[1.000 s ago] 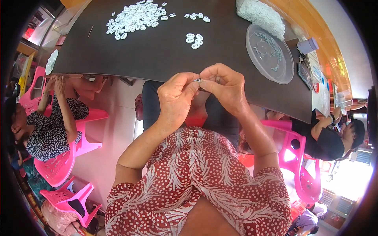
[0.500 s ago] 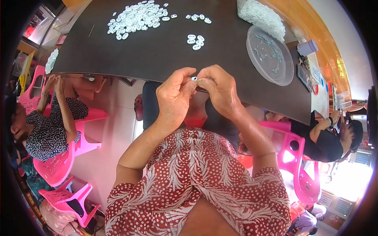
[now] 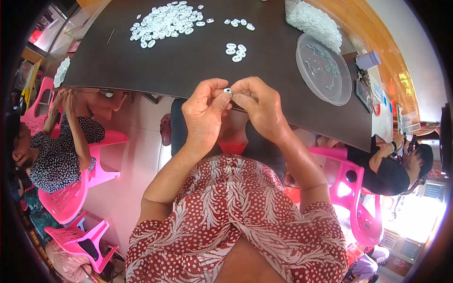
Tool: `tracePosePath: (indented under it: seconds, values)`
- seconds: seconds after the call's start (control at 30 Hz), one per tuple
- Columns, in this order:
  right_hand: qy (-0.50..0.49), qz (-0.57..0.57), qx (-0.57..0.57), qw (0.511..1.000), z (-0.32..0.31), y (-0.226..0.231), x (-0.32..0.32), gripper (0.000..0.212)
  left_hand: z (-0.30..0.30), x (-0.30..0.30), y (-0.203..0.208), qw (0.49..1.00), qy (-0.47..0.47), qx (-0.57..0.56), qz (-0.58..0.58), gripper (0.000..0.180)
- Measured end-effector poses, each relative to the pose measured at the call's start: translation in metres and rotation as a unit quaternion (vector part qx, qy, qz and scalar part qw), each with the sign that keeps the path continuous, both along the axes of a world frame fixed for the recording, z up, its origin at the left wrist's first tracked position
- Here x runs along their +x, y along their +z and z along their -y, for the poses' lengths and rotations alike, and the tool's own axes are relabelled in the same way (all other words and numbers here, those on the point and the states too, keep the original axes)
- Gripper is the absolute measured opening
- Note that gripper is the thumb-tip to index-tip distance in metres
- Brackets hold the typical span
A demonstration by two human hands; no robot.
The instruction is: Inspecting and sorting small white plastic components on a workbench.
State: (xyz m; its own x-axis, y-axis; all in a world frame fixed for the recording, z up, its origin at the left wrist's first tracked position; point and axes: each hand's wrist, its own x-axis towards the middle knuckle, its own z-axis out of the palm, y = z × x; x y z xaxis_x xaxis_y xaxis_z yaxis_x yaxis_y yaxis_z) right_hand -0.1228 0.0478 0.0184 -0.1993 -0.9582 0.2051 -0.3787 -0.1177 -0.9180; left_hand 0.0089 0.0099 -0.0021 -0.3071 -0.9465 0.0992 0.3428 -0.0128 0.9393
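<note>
My left hand [image 3: 204,109] and my right hand [image 3: 260,106] meet fingertip to fingertip at the near edge of a dark brown table [image 3: 155,66]. Between the thumbs and forefingers of both hands sits one small white oval piece [image 3: 227,90]. A thin dark rod or wire runs from it under my right hand; what it is I cannot tell. A small cluster of the same white pieces [image 3: 235,51] lies on the table just beyond my hands. A big heap of them [image 3: 165,22] lies farther off to the left.
A clear round plastic lid [image 3: 323,68] lies at the right, a bag of white pieces [image 3: 314,21] behind it. A person in a dotted black top [image 3: 59,141] sits on a pink chair at left. Another person in black [image 3: 394,165] sits at right. Pink chairs [image 3: 354,188] stand around.
Both hands have stayed pressed together at the table edge, shifting only slightly; the white piece remains pinched between the fingertips.
</note>
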Motion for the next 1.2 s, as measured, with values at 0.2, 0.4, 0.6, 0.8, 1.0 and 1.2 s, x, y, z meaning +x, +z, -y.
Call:
tracePosePath:
  seconds: [0.2, 0.4, 0.6, 0.8, 1.0, 1.2]
  values:
    - [-0.008, -0.077, -0.040, 0.996, 0.002, -0.001, 0.002, 0.004, -0.001, 0.000, -0.005, 0.999, 0.010, -0.029, 0.026, 0.016]
    - [-0.017, -0.089, -0.074, 0.993, 0.004, -0.012, 0.005, 0.002, -0.006, -0.003, -0.009, 1.000, 0.020, -0.008, -0.001, 0.018]
    - [-0.009, -0.142, -0.103, 0.985, 0.009, -0.009, 0.005, 0.002, -0.002, -0.001, -0.013, 0.999, 0.023, -0.025, 0.003, 0.019]
    - [0.030, -0.199, -0.095, 0.975, 0.014, -0.001, -0.002, 0.009, 0.007, 0.003, -0.012, 0.999, 0.020, -0.016, 0.028, 0.018]
    - [-0.075, -0.151, -0.042, 0.985, 0.032, -0.005, -0.027, 0.020, 0.021, 0.008, -0.008, 0.998, -0.010, 0.060, -0.036, 0.020]
    - [-0.067, -0.439, -0.144, 0.884, 0.071, -0.024, -0.046, 0.019, 0.024, 0.008, -0.007, 0.994, -0.007, 0.084, -0.070, 0.018]
